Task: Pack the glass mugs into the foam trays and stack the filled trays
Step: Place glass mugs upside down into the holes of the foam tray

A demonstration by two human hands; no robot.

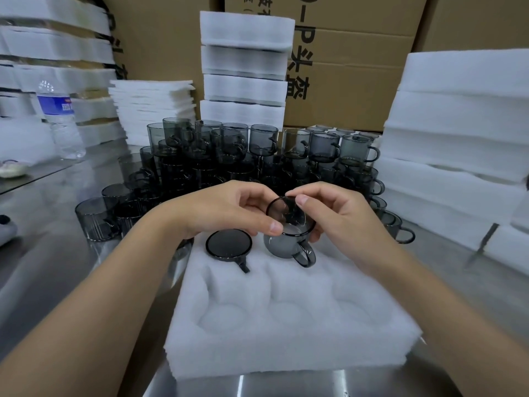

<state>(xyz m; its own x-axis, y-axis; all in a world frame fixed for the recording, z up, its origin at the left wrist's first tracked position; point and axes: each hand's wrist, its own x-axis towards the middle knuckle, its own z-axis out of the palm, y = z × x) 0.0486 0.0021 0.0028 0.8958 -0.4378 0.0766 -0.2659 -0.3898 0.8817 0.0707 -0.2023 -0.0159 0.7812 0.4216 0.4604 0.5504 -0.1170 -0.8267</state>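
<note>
- We see both hands on one smoky glass mug (282,246) — tilted over the middle pocket of the far row of the foam tray (286,325), handle toward us.
- The left hand (226,207) curls round the rim, thumb on its near edge.
- The right hand (340,216) pinches the far rim between thumb and forefinger.
- A second mug (229,245) sits in the far-left pocket, just beside.
- Behind the tray, a heap of mugs (257,156) crowds the metal table (57,253) — stacked foam (458,138) stands to the right.
</note>
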